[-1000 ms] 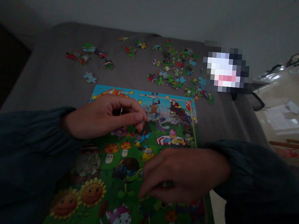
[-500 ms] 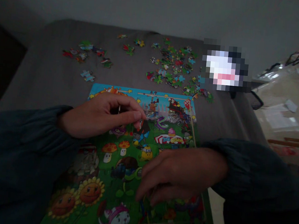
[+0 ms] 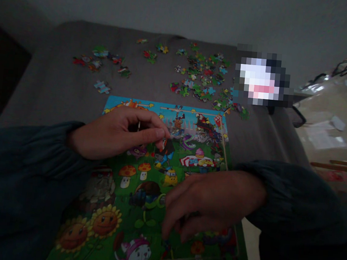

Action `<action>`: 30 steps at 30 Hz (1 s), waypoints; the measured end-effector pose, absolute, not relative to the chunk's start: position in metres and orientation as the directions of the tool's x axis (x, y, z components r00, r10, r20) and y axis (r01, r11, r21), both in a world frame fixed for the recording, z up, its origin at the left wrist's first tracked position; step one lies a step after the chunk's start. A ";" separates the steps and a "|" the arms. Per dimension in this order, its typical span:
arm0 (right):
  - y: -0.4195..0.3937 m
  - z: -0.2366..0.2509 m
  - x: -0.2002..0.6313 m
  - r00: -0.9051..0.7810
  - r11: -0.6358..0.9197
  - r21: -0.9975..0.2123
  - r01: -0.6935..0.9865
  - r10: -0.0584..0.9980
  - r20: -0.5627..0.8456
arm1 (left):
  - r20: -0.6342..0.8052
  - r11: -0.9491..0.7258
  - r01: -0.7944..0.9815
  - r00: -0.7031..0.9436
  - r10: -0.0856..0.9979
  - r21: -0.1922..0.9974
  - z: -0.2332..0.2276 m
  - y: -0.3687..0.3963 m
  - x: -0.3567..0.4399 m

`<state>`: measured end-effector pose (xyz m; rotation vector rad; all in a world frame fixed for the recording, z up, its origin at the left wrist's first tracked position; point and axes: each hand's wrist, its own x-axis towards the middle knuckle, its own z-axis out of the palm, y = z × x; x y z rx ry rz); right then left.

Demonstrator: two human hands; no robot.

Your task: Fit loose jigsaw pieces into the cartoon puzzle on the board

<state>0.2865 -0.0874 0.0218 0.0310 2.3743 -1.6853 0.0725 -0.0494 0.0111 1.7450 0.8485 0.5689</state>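
A picture puzzle board (image 3: 143,224) with cartoon sunflowers, mushrooms and zombies lies in front of me, its pieces fitted over much of the surface. My left hand (image 3: 121,132) is above its upper left part, thumb and index finger pinched together. A thin pale edge shows in the gap behind the thumb, but what it belongs to is hidden. Over the lower right of the board, my right hand (image 3: 206,203) curves downward, thumb and fingers apart. Its fingertips are close to or touching the board; whether they touch is unclear in the dim light.
Loose puzzle pieces (image 3: 206,70) lie scattered on the grey cloth (image 3: 57,99) beyond the board. A smaller group of pieces (image 3: 99,58) is at the left, with a pale blue piece (image 3: 102,86) nearer. A blurred-out object (image 3: 259,81) stands at the right edge.
My right hand has shifted slightly to the right, its fingers a little more spread. My left hand stays in nearly the same pinched pose.
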 end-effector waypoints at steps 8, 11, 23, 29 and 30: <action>-0.088 0.020 0.288 -0.965 0.275 -0.943 0.186 -0.130 -0.228 | -0.033 -0.172 0.260 0.634 0.773 0.950 0.010 -0.050 0.070; -0.088 0.020 0.290 -0.975 0.323 -0.937 0.131 -0.127 -0.180 | -0.036 -0.162 0.250 0.637 0.770 0.955 0.010 -0.050 0.071; -0.087 0.021 0.291 -0.993 0.312 -0.945 0.095 -0.040 -0.113 | -0.051 -0.164 0.287 0.617 0.786 0.944 0.009 -0.049 0.070; -0.086 0.020 0.294 -0.980 0.056 -0.980 0.190 0.075 -0.185 | -0.094 -0.145 0.331 0.609 0.788 0.932 0.010 -0.049 0.070; -0.086 0.020 0.295 -0.977 0.023 -0.980 0.200 0.080 -0.198 | -0.094 -0.146 0.333 0.610 0.787 0.932 0.011 -0.049 0.070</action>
